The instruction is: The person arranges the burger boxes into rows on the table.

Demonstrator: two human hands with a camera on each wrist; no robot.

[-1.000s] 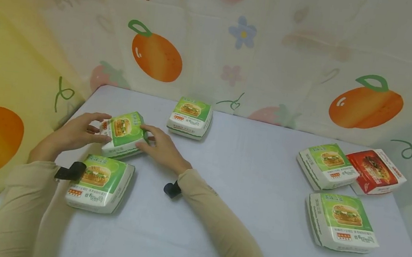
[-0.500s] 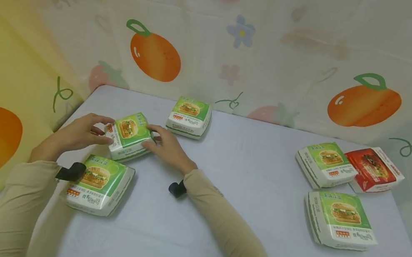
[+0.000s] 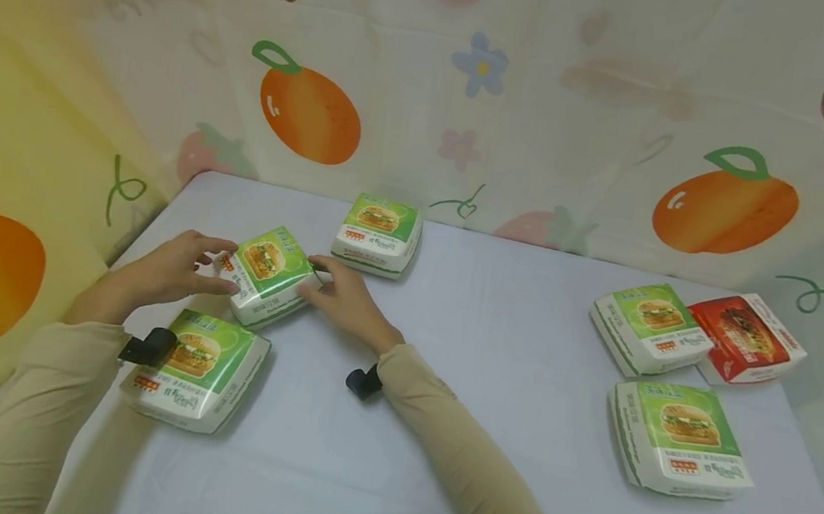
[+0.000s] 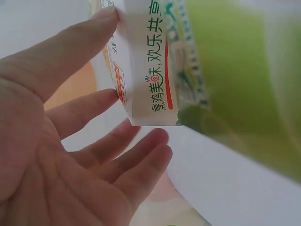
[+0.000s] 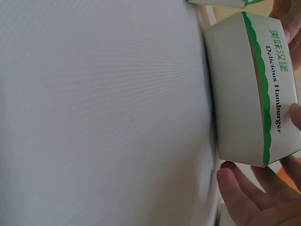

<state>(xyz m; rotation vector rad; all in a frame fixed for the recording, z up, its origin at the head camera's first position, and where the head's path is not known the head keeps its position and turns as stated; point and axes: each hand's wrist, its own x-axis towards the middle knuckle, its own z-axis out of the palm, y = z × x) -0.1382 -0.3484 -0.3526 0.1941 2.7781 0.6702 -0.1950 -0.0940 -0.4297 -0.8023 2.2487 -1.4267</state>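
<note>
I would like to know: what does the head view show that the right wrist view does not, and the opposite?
Only the head view: the red box and the beige sleeves.
Only the right wrist view: the words "Delicious Hamburger", clearly readable on the held box.
Both: that held box, fingers of the left hand and right hand, and the white table.

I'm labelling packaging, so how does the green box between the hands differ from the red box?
Colour: the held box is green and white; the red box, red and white.
Contact: left hand and right hand touch the held box; neither touches the red box.
Place: the held box is left of centre; the red box, far right.
Both show printed food on top.
</note>
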